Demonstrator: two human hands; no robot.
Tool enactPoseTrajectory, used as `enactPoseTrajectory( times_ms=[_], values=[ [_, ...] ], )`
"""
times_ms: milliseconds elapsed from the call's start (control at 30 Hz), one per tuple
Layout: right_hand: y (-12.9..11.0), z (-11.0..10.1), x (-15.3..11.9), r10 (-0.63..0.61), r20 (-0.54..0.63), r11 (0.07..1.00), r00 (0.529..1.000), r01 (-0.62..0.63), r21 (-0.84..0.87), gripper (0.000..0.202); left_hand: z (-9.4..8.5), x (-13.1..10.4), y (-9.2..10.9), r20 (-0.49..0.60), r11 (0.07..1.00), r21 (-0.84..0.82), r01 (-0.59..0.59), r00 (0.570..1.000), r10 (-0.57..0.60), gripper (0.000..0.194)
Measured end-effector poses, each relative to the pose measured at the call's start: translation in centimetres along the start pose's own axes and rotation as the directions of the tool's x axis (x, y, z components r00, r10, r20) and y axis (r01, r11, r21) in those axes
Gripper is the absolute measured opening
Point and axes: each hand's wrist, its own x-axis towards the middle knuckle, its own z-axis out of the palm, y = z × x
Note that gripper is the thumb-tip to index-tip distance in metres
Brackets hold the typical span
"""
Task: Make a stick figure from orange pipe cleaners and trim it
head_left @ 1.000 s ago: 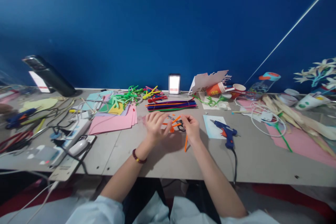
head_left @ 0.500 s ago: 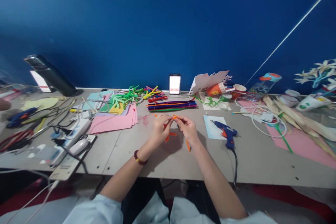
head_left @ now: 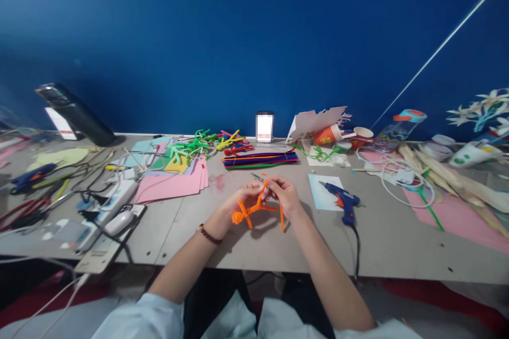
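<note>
The left hand and right hand pinched an orange pipe-cleaner figure by one leg; its body slanted below-left of the grip, head leftward. Beyond, scissors were partly hidden.

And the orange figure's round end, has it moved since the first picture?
Yes. The orange figure's round end has moved left and lower in the view, farther from the bundle of pipe cleaners, which lies where it did.
</note>
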Motion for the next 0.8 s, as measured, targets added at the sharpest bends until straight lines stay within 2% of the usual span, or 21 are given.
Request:
enactPoseTrajectory(
  times_ms=[100, 133, 200, 267, 333, 400, 467, 533, 633, 700, 800],
  values=[
    [-0.03, -0.02, 0.22, -0.023, -0.094, 0.999, 0.995, 0.021, -0.025, 0.027, -0.11, 0.15, 0.01, -0.134, 0.983, 0.158, -0.094, 0.984, 0.116, 0.021],
    [0.03, -0.11, 0.34, -0.034, -0.136, 0.999, 0.990, 0.029, -0.039, 0.028, -0.19, 0.22, 0.10, -0.195, 0.959, 0.246, -0.143, 0.961, 0.194, 0.022],
    [0.21, -0.32, 0.57, -0.052, -0.209, 0.998, 0.977, 0.041, -0.056, 0.029, -0.30, 0.35, 0.34, -0.286, 0.872, 0.435, -0.223, 0.885, 0.368, 0.024],
    [0.35, -0.47, 0.68, -0.062, -0.238, 0.997, 0.969, 0.049, -0.060, 0.029, -0.33, 0.47, 0.50, -0.300, 0.758, 0.602, -0.250, 0.810, 0.505, 0.025],
    [0.42, -0.49, 0.67, -0.063, -0.237, 0.997, 0.969, 0.051, -0.059, 0.029, -0.29, 0.56, 0.45, -0.250, 0.645, 0.726, -0.236, 0.784, 0.568, 0.022],
    [0.42, -0.41, 0.59, -0.054, -0.227, 0.997, 0.972, 0.042, -0.059, 0.028, -0.24, 0.65, 0.16, -0.193, 0.570, 0.790, -0.227, 0.790, 0.582, 0.019],
    [0.40, -0.32, 0.52, -0.038, -0.216, 0.998, 0.976, 0.025, -0.065, 0.027, -0.26, 0.69, -0.16, -0.183, 0.566, 0.796, -0.214, 0.806, 0.563, 0.018],
    [0.35, -0.29, 0.50, -0.032, -0.191, 0.997, 0.981, 0.018, -0.075, 0.025, -0.37, 0.65, -0.33, -0.219, 0.655, 0.731, -0.193, 0.842, 0.493, 0.019],
    [0.16, -0.33, 0.46, -0.069, -0.131, 0.994, 0.989, 0.057, -0.092, 0.021, -0.63, 0.45, -0.20, -0.223, 0.842, 0.519, -0.151, 0.926, 0.303, 0.023],
    [-0.08, -0.31, 0.37, -0.088, -0.068, 0.993, 0.994, 0.082, -0.079, 0.018, -0.81, 0.34, -0.09, -0.156, 0.923, 0.364, -0.122, 0.969, 0.190, 0.024],
    [-0.50, -0.18, 0.08, -0.040, 0.104, 0.999, 0.994, 0.039, 0.010, 0.019, -0.95, 0.29, -0.27, -0.017, 0.981, 0.175, -0.085, 0.996, 0.089, 0.025]
  ],
)
